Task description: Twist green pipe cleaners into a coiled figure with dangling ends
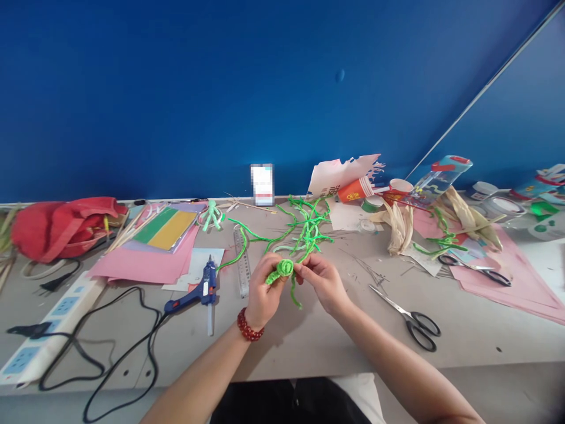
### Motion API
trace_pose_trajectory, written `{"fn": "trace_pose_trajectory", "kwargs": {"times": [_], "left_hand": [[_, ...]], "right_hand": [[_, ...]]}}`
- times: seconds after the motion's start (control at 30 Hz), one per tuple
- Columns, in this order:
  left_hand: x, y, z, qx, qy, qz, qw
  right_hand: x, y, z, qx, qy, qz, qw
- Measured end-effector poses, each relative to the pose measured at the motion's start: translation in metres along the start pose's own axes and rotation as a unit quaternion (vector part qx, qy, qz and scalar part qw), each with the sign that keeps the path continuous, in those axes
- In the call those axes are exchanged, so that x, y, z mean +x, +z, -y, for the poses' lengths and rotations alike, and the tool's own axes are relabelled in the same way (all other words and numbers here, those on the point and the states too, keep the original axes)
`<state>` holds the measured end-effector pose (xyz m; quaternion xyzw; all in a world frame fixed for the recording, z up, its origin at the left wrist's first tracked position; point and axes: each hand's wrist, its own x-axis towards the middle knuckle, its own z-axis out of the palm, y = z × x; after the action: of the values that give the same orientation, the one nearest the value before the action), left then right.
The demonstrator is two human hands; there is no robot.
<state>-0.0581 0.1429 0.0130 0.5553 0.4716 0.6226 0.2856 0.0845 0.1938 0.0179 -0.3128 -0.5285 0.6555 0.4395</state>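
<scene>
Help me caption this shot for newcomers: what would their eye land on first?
The bright blue wall fills the top of the view. Below it, in the centre, the left hand and right hand hold a coiled green pipe cleaner, with a tangle of green pipe cleaners just behind. A red bead bracelet on the left wrist and a red cloth bundle at far left also stand out.

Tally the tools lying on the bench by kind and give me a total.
Scissors, second pair of scissors: 2
Hot glue gun: 1
Ruler: 1
Total: 4
</scene>
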Motion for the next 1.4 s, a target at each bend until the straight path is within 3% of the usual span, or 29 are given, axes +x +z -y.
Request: {"fn": "trace_pose_trajectory", "kwargs": {"times": [0.1,0.2,0.4,0.5,0.57,0.6,0.67,0.73,0.8,1.0,1.2,1.4], "left_hand": [[0.002,0.001,0.0,0.006,0.033,-0.006,0.999],[0.002,0.004,-0.001,-0.013,0.016,-0.014,1.0],[-0.001,0.01,0.002,-0.184,-0.182,-0.017,0.966],[0.0,0.008,0.005,-0.224,-0.223,-0.039,0.948],[0.002,0.007,0.005,-0.237,-0.255,-0.057,0.936],[0.004,0.006,0.003,-0.242,-0.269,-0.063,0.93],[0.006,0.006,-0.001,-0.247,-0.288,-0.065,0.923],[0.007,0.007,-0.005,-0.252,-0.297,-0.055,0.919],[0.007,0.008,-0.007,-0.261,-0.298,-0.042,0.917],[0.005,0.008,-0.008,-0.294,-0.308,0.004,0.905],[0.005,0.008,-0.009,-0.32,-0.301,-0.006,0.898],[0.004,0.008,-0.01,-0.303,-0.269,-0.012,0.914]], "right_hand": [[-0.001,0.003,0.002,0.043,0.032,0.002,0.999],[-0.003,0.005,0.001,0.074,0.048,0.003,0.996],[-0.003,0.0,-0.003,-0.004,0.03,0.017,0.999],[-0.004,-0.007,0.001,-0.127,-0.068,-0.015,0.989],[-0.004,-0.011,0.006,-0.244,-0.208,-0.088,0.943],[-0.005,-0.013,0.01,-0.306,-0.284,-0.114,0.902],[-0.006,-0.015,0.017,-0.415,-0.401,-0.11,0.809],[-0.006,-0.016,0.023,-0.493,-0.448,-0.076,0.742],[-0.005,-0.016,0.026,-0.534,-0.453,-0.059,0.712],[-0.003,-0.018,0.025,-0.536,-0.464,-0.051,0.704],[-0.003,-0.016,0.024,-0.527,-0.46,-0.037,0.714],[-0.004,-0.012,0.025,-0.548,-0.478,-0.032,0.685]]}}
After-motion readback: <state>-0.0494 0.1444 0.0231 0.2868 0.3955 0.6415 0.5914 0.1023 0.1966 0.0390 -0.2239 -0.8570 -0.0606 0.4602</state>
